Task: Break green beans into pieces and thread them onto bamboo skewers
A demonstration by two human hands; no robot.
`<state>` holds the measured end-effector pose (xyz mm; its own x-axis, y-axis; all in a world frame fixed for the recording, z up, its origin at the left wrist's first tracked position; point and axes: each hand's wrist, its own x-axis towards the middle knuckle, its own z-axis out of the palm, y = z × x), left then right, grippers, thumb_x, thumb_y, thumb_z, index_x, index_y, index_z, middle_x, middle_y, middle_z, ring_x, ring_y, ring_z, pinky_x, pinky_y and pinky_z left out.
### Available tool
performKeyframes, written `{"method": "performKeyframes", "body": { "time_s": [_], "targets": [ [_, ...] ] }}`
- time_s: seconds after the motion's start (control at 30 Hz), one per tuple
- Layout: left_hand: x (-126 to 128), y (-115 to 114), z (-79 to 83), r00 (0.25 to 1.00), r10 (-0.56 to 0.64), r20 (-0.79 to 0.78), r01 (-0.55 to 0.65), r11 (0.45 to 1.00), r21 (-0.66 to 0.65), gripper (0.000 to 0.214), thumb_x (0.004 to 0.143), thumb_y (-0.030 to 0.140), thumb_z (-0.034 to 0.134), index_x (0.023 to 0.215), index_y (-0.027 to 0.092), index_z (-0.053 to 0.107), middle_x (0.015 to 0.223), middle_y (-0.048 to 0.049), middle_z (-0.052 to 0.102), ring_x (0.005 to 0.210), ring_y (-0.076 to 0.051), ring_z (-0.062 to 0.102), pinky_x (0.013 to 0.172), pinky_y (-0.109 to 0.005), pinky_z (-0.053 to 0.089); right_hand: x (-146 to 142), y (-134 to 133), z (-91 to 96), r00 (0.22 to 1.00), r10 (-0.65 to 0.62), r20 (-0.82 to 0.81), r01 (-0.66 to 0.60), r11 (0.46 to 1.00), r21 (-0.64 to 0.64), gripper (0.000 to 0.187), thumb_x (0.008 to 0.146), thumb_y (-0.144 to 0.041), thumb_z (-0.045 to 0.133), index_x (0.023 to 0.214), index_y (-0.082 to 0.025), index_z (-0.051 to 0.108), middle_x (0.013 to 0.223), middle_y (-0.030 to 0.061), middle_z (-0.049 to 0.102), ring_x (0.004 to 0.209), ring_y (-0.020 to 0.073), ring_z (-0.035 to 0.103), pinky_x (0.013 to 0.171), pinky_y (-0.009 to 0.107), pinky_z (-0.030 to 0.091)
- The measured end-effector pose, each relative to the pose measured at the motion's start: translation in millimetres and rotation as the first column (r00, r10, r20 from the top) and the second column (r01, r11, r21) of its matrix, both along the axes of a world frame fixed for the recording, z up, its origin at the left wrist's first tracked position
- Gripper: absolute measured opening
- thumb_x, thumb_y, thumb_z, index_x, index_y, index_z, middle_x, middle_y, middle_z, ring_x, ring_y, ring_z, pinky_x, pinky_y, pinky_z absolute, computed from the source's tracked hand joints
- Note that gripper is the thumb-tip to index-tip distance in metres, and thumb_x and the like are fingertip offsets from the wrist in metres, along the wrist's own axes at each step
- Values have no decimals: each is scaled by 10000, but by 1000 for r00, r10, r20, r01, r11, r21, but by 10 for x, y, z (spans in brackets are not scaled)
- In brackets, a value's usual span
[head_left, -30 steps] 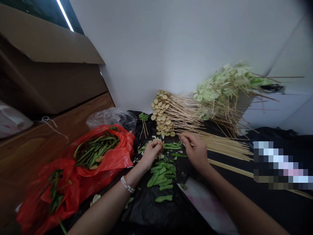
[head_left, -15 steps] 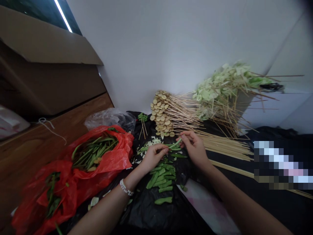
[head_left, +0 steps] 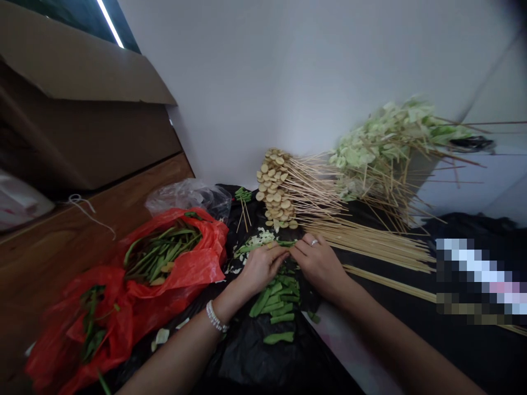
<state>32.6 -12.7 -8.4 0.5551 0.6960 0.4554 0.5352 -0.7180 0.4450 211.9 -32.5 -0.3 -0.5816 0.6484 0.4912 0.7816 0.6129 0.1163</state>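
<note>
My left hand (head_left: 265,266), with a beaded bracelet at the wrist, and my right hand (head_left: 316,265), with a ring, meet over a black plastic sheet (head_left: 247,362). Both are closed, fingertips pinched close together on a green bean that the fingers mostly hide. Just below them lies a pile of cut flat green bean pieces (head_left: 276,299), with one separate piece (head_left: 279,337) nearer to me. White vegetable scraps (head_left: 263,237) are scattered beyond my left hand.
A red plastic bag (head_left: 197,263) of whole beans (head_left: 168,255) stands at left. Skewered potato slices (head_left: 275,189), skewered cabbage (head_left: 382,137) and bare bamboo skewers (head_left: 379,244) lie behind and right. A few bean skewers (head_left: 243,195) rest at the back, near a cardboard box (head_left: 102,131).
My hands have come closer together, and my right hand has turned its back upward. The bean that showed between them is now mostly covered. The view has shifted slightly.
</note>
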Motion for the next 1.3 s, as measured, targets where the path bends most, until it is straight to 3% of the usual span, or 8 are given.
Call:
{"method": "performKeyframes", "body": {
  "time_s": [0.33,0.67,0.77,0.83,0.93,1.03,1.17,1.3],
  "targets": [
    [-21,3,160,946,-5,323,106,950,-293,262,877,332,534,772,148,689,692,-30,602,651,-139,539,617,-247,410,-25,-57,-6,947,52,-316,-54,999,1,290,938,-199,409,802,-189,665,716,55,598,751,185,478,712,310,383],
    [62,-23,66,782,220,583,251,745,-618,350,781,476,618,758,129,655,630,-6,569,483,-79,440,437,-198,298,-85,-33,-48,788,75,-611,-82,996,16,223,909,-196,468,884,-202,690,790,48,677,757,175,559,742,318,438],
    [82,-23,26,830,178,529,231,754,-615,355,784,474,614,773,124,675,634,-8,572,477,-82,449,450,-208,324,-33,-3,45,643,-8,-766,-38,998,-42,195,896,-256,501,897,-220,692,841,41,693,816,182,593,769,332,460],
    [87,-21,4,883,123,454,178,806,-565,343,796,451,608,757,120,688,643,-15,583,498,-90,472,489,-219,355,37,34,119,459,-108,-882,-22,991,-133,194,873,-324,531,905,-215,688,868,41,691,815,181,608,763,335,482],
    [75,-3,-17,926,120,357,72,874,-481,351,797,436,612,651,122,668,595,-13,579,543,-107,490,543,-226,367,133,101,193,174,-252,-952,-190,940,-284,239,827,-397,577,914,-191,663,781,24,669,660,148,601,638,300,510],
    [53,23,-16,886,241,397,-20,874,-486,421,834,483,541,632,129,645,544,2,531,520,-106,455,519,-222,346,146,137,196,43,-316,-948,-351,883,-311,260,765,-421,644,891,-194,632,719,2,649,617,137,595,596,286,518],
    [57,14,1,840,242,486,16,884,-468,427,908,466,405,977,143,676,781,-40,614,640,-134,535,566,-231,387,49,114,143,51,-347,-937,-443,833,-332,273,749,-429,658,888,-199,608,739,9,664,630,139,609,613,292,524],
    [87,-16,-15,891,114,439,134,858,-496,381,909,431,436,1083,157,635,797,-38,621,656,-145,554,588,-240,401,-6,95,65,177,-322,-930,-458,810,-368,251,801,-427,600,907,-199,597,750,17,663,652,153,622,627,300,519]
  ]
}}
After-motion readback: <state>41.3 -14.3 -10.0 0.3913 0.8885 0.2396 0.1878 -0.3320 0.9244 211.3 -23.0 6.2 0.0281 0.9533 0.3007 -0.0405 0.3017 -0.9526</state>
